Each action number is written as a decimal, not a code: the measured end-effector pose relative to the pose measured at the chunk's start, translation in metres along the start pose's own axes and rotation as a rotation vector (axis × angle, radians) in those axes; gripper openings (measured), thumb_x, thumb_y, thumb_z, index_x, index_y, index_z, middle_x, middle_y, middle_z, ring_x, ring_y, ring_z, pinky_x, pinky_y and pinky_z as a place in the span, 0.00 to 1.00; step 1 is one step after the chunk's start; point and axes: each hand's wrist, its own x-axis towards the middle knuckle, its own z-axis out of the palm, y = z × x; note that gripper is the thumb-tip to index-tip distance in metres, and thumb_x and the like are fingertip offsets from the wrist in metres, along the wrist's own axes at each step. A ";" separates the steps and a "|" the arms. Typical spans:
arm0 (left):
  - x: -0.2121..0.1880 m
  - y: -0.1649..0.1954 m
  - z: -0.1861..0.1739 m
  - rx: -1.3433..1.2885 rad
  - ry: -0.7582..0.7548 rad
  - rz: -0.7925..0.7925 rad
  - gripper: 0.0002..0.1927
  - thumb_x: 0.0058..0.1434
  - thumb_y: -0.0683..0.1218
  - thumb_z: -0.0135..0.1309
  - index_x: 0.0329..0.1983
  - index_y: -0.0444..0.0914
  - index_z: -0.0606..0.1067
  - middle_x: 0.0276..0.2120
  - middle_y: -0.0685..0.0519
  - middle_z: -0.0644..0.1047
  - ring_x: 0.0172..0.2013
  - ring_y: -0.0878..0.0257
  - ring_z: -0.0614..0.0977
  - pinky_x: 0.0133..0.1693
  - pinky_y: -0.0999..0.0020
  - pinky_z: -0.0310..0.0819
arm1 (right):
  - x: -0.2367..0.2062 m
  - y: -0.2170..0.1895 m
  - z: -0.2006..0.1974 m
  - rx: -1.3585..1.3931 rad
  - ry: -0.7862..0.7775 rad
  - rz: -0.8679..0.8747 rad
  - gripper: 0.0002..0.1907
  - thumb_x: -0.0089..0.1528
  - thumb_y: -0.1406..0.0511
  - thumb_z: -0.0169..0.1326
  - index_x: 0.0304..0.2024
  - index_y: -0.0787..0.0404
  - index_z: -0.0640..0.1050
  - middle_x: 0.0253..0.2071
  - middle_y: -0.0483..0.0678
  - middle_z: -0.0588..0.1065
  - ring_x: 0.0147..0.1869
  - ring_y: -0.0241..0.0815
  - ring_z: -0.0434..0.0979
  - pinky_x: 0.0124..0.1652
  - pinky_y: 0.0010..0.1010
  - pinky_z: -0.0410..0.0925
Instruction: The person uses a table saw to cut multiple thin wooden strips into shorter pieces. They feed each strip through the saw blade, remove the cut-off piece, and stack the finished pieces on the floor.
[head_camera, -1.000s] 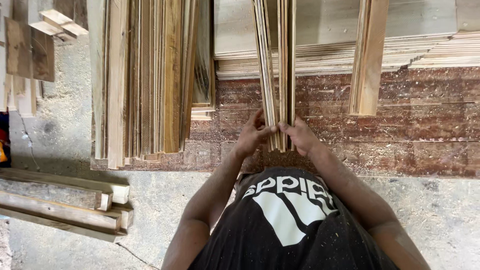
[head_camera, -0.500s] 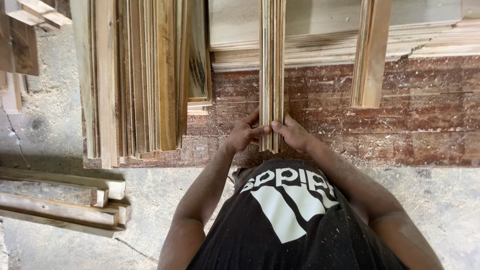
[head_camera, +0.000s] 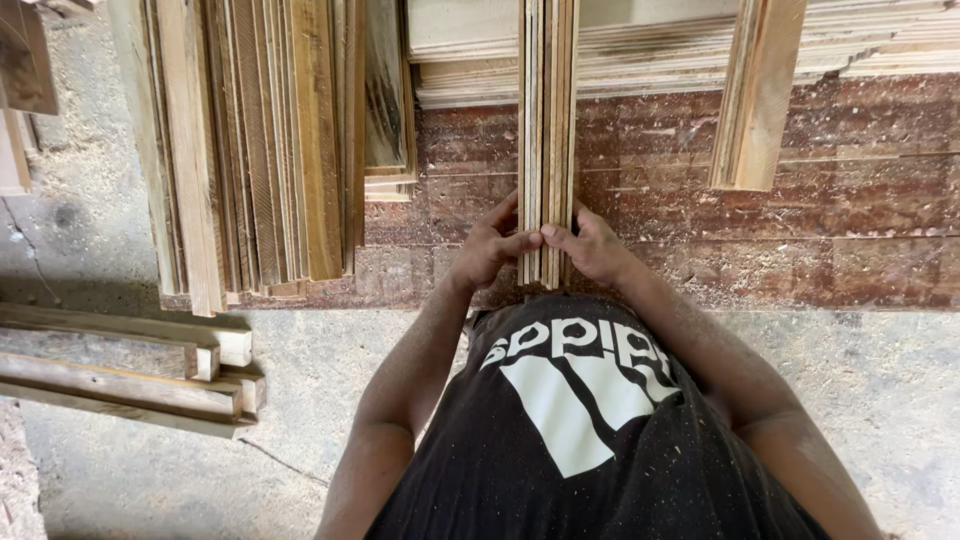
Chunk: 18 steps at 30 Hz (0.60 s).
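Observation:
A bundle of several thin wooden strips (head_camera: 546, 110) stands on edge on a reddish-brown board (head_camera: 850, 230), running straight away from me. My left hand (head_camera: 488, 245) presses the bundle's near end from the left. My right hand (head_camera: 592, 243) presses it from the right, and the two thumbs meet over the strips. The strips lie tight together and parallel. My black shirt with a white print fills the lower middle of the view.
A large pack of wooden slats on edge (head_camera: 260, 140) lies to the left on the board. A single thicker batten (head_camera: 757, 95) lies to the right. Flat sheets (head_camera: 680, 60) are stacked at the back. Several timber pieces (head_camera: 130, 370) rest on the dusty concrete floor at left.
The strips were splayed apart a second ago; both hands have squeezed them into one tight, straight bundle. The view has shifted slightly.

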 end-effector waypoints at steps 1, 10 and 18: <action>0.001 -0.002 0.000 -0.023 -0.007 0.017 0.58 0.51 0.56 0.68 0.81 0.42 0.51 0.49 0.40 0.80 0.42 0.55 0.82 0.36 0.65 0.79 | 0.000 0.001 0.001 0.004 -0.001 0.001 0.38 0.65 0.44 0.48 0.68 0.61 0.64 0.58 0.59 0.73 0.63 0.56 0.76 0.61 0.50 0.72; 0.014 -0.030 -0.008 -0.347 -0.153 0.129 0.44 0.54 0.50 0.70 0.72 0.36 0.64 0.56 0.44 0.77 0.59 0.52 0.77 0.65 0.50 0.71 | 0.002 0.012 0.003 0.335 -0.060 -0.061 0.33 0.68 0.52 0.51 0.70 0.61 0.62 0.59 0.59 0.71 0.66 0.53 0.73 0.65 0.49 0.69; 0.020 -0.043 -0.012 -0.401 -0.167 0.121 0.38 0.55 0.50 0.69 0.68 0.37 0.69 0.55 0.44 0.77 0.59 0.49 0.76 0.65 0.46 0.68 | 0.001 0.008 0.006 0.427 -0.073 -0.102 0.33 0.69 0.56 0.51 0.71 0.61 0.59 0.58 0.57 0.69 0.67 0.51 0.71 0.66 0.49 0.69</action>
